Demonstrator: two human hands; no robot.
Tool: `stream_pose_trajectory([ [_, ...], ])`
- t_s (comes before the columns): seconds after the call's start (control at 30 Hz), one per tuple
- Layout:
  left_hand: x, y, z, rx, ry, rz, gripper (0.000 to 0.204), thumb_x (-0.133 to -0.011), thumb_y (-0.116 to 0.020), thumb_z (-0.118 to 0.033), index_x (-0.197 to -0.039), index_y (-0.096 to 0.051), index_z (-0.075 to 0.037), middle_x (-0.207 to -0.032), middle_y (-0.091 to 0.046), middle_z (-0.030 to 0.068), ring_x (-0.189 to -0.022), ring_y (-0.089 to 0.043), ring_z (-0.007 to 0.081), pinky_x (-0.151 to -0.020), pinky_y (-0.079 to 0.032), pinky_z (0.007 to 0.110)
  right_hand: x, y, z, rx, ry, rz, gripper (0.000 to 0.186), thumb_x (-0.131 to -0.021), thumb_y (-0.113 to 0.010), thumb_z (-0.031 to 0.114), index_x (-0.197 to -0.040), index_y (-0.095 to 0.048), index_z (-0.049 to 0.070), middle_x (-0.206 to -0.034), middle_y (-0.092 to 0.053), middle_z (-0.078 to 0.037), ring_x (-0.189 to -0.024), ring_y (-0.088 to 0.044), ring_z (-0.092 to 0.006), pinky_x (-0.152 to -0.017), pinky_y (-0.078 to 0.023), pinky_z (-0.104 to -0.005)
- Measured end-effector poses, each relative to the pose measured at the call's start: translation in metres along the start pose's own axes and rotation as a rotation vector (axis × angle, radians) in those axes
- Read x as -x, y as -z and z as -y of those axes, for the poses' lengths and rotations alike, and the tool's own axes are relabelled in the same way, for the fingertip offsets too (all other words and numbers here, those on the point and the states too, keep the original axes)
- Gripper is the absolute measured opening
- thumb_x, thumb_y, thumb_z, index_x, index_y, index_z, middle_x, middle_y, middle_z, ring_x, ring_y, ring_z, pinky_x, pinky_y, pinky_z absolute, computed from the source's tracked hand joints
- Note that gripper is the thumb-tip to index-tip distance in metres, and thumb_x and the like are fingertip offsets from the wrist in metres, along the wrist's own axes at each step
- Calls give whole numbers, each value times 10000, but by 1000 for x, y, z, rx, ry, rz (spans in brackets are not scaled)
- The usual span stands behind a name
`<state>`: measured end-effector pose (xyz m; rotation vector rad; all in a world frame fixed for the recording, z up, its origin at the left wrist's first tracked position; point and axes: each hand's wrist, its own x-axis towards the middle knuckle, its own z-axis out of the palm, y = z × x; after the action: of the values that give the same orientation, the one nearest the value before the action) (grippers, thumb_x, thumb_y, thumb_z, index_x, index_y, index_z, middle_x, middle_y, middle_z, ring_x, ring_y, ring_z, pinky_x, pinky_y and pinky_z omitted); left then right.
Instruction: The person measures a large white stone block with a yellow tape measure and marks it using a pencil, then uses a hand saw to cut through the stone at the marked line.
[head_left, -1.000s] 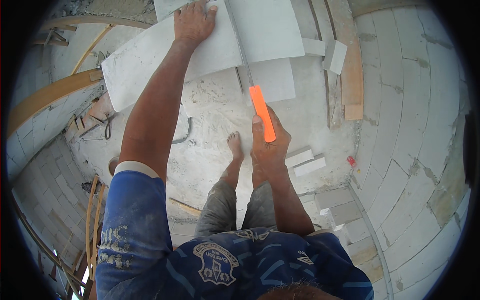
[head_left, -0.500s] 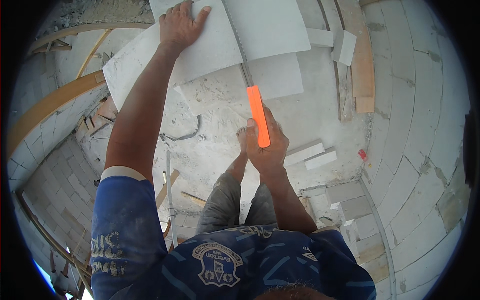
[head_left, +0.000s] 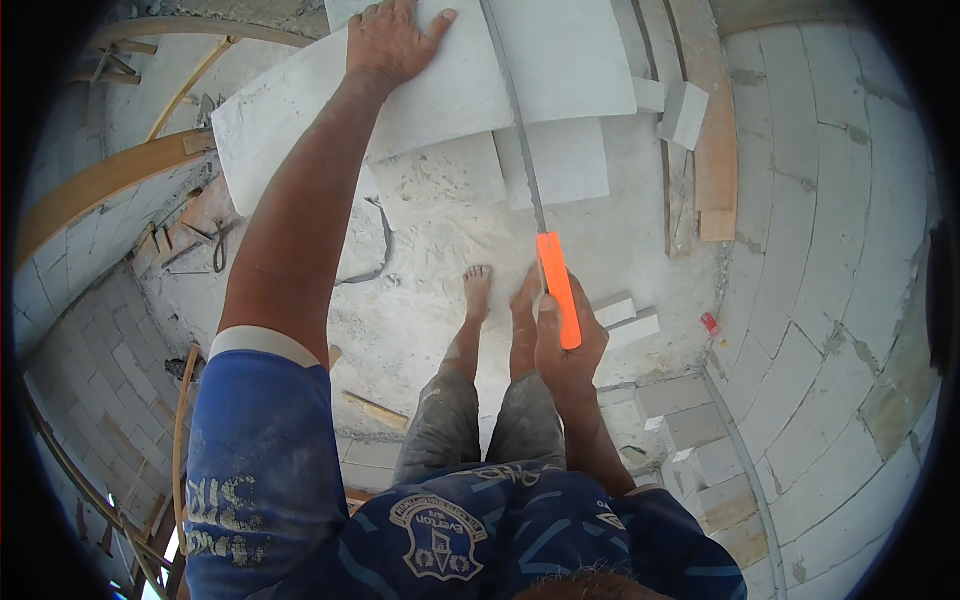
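A hand saw point(head_left: 556, 285) with an orange handle and a long toothed blade is in my right hand point(head_left: 590, 348), its fingers wrapped round the handle. The blade runs away from me along the seam between a large white block point(head_left: 450, 95) on the left and another white block piece point(head_left: 575, 65) on the right. How deep it sits I cannot tell. Flat on the left block, with the thumb spread, lies my left hand point(head_left: 395, 45). Beneath are a rough block point(head_left: 440, 180) and a smooth white one point(head_left: 575, 160). The blade's far end is out of view.
Small offcut blocks point(head_left: 630, 328) lie on the dusty floor by my right hand. Wooden planks point(head_left: 716, 150) stretch along the right, near a block wall point(head_left: 800, 220). A dark strap point(head_left: 385, 245) lies left of my bare feet point(head_left: 477, 285). Curved-looking timber point(head_left: 110, 200) stands at the left.
My right hand has drawn the saw back toward my body, baring more blade in front of the block's near edge. The left hand stays pressed on the block; the whole view has shifted slightly.
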<state>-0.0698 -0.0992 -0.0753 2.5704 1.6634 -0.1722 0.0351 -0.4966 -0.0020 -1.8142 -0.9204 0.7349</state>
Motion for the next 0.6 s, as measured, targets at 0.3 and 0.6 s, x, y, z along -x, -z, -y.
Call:
stream_pose_trajectory([
  [0.3,-6,-2,-3,29,-13,-66,816,-1032,-338,-652,-1426,-480,48,-1453,-520,255,-1382,-453,392,-1186,-294,529,-10,-8,6,-2,-60,21,404,-978,-666,150,-1338,-617,-26,-899,-678,-85,-732,-619,-142,-718,-531,-265],
  [0.6,-4,-8,-13,36,-28,-38,821,-1027,-345,-669,-1401,-502,44,-1412,-547,271,-1355,-477,408,-1166,-313,551,-50,-3,10,-10,-210,77,387,-997,-616,105,-1346,-602,-63,-1044,-746,-155,-862,-712,-185,-753,-563,-314],
])
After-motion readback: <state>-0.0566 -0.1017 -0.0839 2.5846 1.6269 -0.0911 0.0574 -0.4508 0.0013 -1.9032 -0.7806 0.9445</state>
